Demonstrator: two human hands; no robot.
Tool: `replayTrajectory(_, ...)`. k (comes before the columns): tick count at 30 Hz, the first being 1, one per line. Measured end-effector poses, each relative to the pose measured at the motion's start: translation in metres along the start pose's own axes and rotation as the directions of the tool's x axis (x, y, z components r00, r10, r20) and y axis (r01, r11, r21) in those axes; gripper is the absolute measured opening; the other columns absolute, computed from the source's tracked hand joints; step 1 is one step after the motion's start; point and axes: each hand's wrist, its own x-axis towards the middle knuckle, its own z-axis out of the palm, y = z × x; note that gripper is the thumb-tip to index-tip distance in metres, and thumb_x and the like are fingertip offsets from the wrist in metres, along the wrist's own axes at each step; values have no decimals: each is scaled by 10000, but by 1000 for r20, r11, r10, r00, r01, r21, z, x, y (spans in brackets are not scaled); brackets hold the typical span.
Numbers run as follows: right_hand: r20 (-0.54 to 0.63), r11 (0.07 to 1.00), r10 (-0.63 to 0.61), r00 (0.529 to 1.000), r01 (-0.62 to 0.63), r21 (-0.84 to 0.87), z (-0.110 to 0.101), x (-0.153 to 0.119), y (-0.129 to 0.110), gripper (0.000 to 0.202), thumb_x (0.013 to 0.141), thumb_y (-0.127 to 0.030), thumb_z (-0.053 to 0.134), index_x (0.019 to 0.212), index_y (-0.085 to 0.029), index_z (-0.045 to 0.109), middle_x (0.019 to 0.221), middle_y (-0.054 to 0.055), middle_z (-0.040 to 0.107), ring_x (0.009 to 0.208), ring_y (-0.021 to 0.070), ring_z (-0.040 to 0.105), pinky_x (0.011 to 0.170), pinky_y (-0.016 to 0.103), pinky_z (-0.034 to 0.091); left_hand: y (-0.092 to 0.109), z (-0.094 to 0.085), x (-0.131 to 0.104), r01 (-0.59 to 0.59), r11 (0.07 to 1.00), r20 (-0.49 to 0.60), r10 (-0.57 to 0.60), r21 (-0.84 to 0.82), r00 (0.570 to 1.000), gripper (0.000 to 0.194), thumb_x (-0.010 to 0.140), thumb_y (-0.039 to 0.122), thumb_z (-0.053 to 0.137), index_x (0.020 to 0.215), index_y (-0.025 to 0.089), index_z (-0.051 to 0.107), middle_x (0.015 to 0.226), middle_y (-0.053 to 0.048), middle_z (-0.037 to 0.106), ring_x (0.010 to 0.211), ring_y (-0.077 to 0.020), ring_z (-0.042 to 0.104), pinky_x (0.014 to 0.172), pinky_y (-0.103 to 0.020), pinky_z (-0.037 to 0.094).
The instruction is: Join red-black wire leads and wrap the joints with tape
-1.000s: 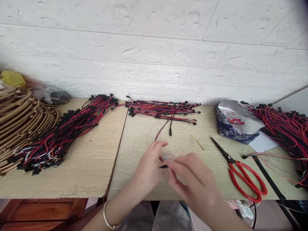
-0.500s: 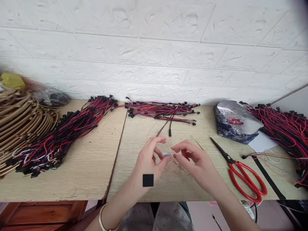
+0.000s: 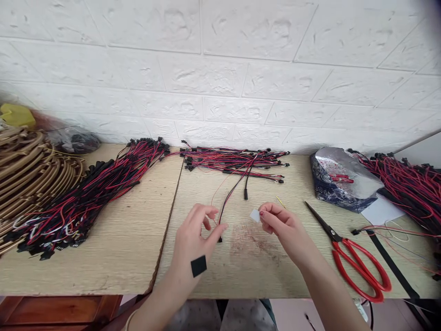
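Observation:
My right hand pinches a small whitish square piece by its right edge, between thumb and forefinger, above the tabletop. I cannot make out whether it is tape or a label. My left hand is open, its thumb and fingers apart. Just past the left fingertips runs a dark wire lead, which ends in a black connector near the thumb. Below and between the hands, a reddish smudge of fine bits marks the wood-grain table.
Red-handled scissors lie on the right. Behind them stands a blue patterned pouch with small red pieces inside. Wire bundles lie at the back, left and far right. Gold-coloured hoops are stacked at far left.
My hands have moved apart, the left one leftward to the wire lead. The whitish piece has passed from the left fingers to the right ones.

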Motion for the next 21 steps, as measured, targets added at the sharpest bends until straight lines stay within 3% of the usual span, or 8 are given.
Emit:
replayTrajectory(2,-75,999,-31,997,30,-18,-3,4,5,274,747,-464,583,694,-199,539,587,-39,417,551,112,360,516,247,303,-4,1,5,46,967,-11,-45,250,999,233,792,295,627,978,191,534,969,-65,581,824,-216,583,693,-325,448)
replayTrajectory(4,-112,998,-54,992,52,-23,-4,6,8,283,749,-470,588,681,-200,538,595,-31,435,571,119,380,532,251,329,-5,5,9,67,892,48,-98,447,994,293,755,328,656,966,153,553,968,-115,593,916,-293,574,734,-380,446)
replayTrajectory(7,-135,998,-64,989,65,8,0,7,13,289,756,-474,597,682,-199,549,604,-22,463,582,126,408,548,255,356,-2,15,11,21,826,207,-166,563,964,144,771,282,599,790,140,587,845,-139,622,864,-324,583,734,-416,426)
replayTrajectory(9,-99,998,-56,994,59,32,6,5,17,297,776,-473,595,670,-199,560,607,-15,485,588,131,431,563,260,378,0,18,10,-5,837,263,-167,547,950,120,793,205,518,715,143,585,795,-139,627,806,-302,588,711,-398,409)
replayTrajectory(12,62,995,-32,998,26,94,20,-1,25,316,834,-490,548,731,-202,627,757,38,602,737,175,548,689,302,454,-3,15,9,54,931,263,-157,360,952,176,803,163,445,687,156,578,702,-79,605,652,-217,552,621,-327,376)
replayTrajectory(15,294,961,-62,954,-23,277,41,-7,32,392,879,-542,456,950,-231,683,1060,91,649,1035,233,572,895,388,450,-10,9,5,192,981,288,-189,16,939,172,802,210,455,693,168,582,640,-17,574,581,-158,497,556,-267,351)
replayTrajectory(18,418,897,-164,893,-42,441,64,-12,33,474,885,-587,387,1098,-265,663,1234,85,602,1143,243,535,940,420,434,-16,5,-2,345,894,340,-241,-286,909,158,789,257,487,777,165,615,681,-15,594,587,-137,496,531,-241,374)
replayTrajectory(21,416,866,-169,894,-67,496,82,-15,34,489,863,-610,407,1162,-303,644,1360,48,528,1216,242,487,965,420,422,-19,4,-8,445,765,337,-312,-465,888,161,759,312,548,736,162,599,639,0,557,534,-114,465,501,-234,382)
